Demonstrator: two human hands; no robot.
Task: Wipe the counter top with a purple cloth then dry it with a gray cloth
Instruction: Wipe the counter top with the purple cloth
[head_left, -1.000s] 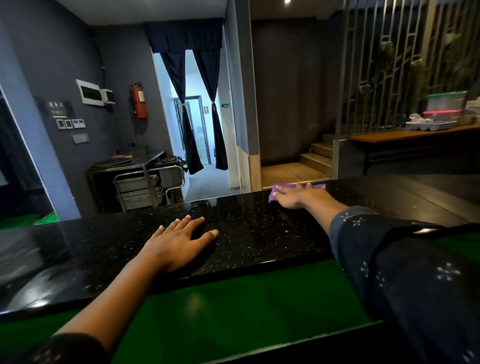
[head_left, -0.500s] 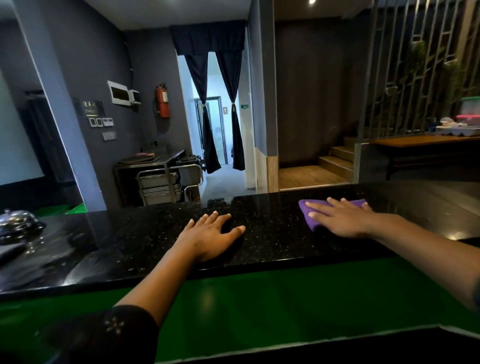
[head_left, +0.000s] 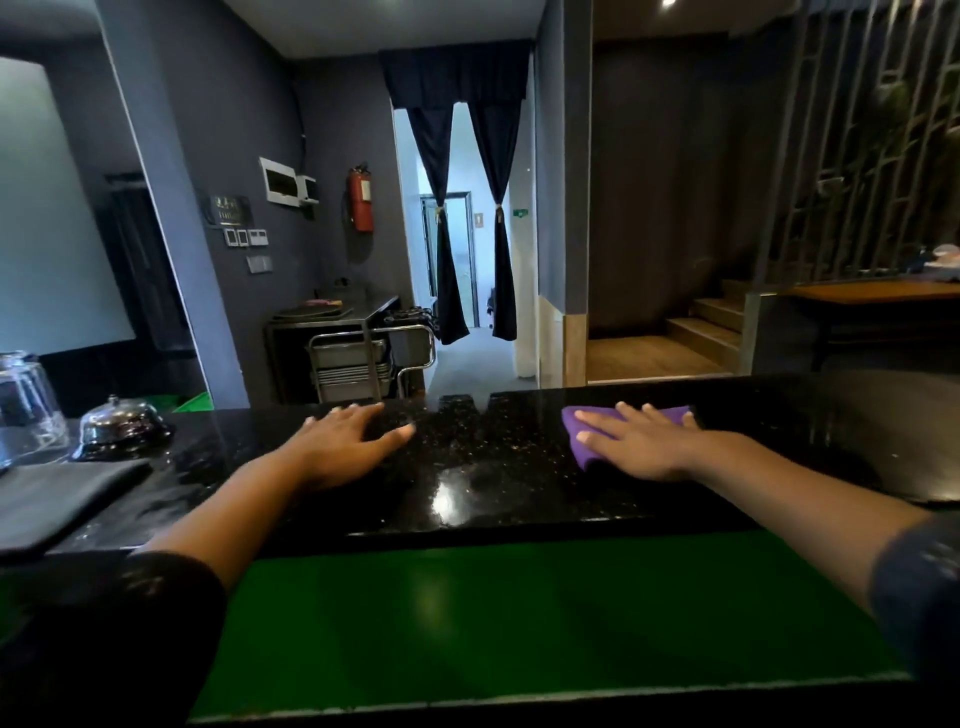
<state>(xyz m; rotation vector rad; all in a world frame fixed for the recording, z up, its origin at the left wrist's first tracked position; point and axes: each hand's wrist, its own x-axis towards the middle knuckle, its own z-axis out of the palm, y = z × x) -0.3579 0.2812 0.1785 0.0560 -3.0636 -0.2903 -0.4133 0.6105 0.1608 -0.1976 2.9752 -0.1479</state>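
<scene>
My right hand (head_left: 641, 447), grip spread flat, presses the folded purple cloth (head_left: 582, 434) near the far edge of the black speckled stone bench (head_left: 483, 467), left hand (head_left: 343, 441) spread empty; wiping underway, folded gray cloth (head_left: 57, 499) at the left end untouched.

left hand (head_left: 345, 441): flat, palm down, fingers spread | right hand (head_left: 641, 441): flat, palm down, fingers extended

The bench (head_left: 467, 467) is black stone with pale speckles. The cloth (head_left: 582, 431) is purple; the folded cloth (head_left: 57, 499) is dark gray. The lower surface (head_left: 519, 623) is green. The bell (head_left: 119, 418) is silver.
</scene>
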